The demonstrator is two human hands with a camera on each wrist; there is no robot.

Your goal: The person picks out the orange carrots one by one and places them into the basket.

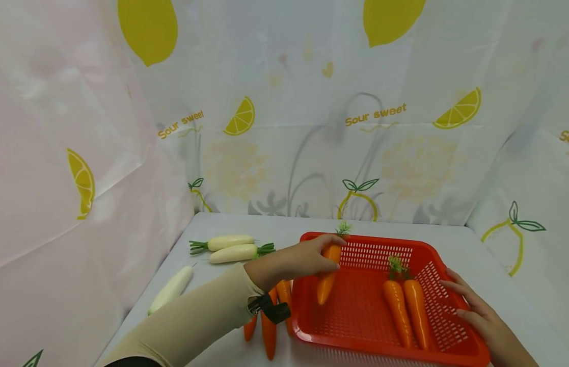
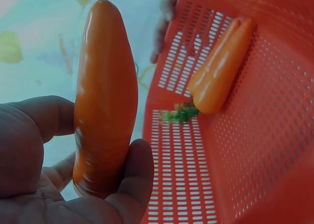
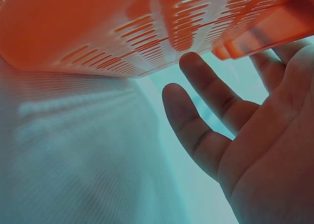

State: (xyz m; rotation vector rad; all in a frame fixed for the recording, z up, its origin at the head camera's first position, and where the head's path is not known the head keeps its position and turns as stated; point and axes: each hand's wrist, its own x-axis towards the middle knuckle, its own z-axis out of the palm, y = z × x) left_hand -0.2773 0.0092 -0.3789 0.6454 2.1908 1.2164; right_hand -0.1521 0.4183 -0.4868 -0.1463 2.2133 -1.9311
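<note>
I see an orange carrot (image 1: 326, 290) up in the left hand (image 1: 317, 256), over the red basket (image 1: 357, 311) at about ten o'clock from its middle. Its skin is smooth and glossy, with pale glints down one side; my left wrist view shows faint rings near the thick end and a body narrowing to a blunt, rounded tip. In the head view that tip points toward half past six, while a feathery light-green tuft (image 1: 344, 228) pokes past the hand toward one o'clock. Thumb and fingers pinch the carrot from opposite sides around its thicker half. Two similar carrots (image 1: 396, 308) lie side by side in the basket at four o'clock, their greens toward twelve. The right hand (image 1: 488, 323) is at the basket's three o'clock end, fingers spread apart; I cannot tell how firmly they press. Loose carrots (image 1: 268, 334) lie outside the basket between eight and nine o'clock, partly hidden by the left sleeve (image 1: 192, 316), and three white radishes (image 1: 234, 253) rest on the table (image 1: 275, 227) between nine and ten.
</note>
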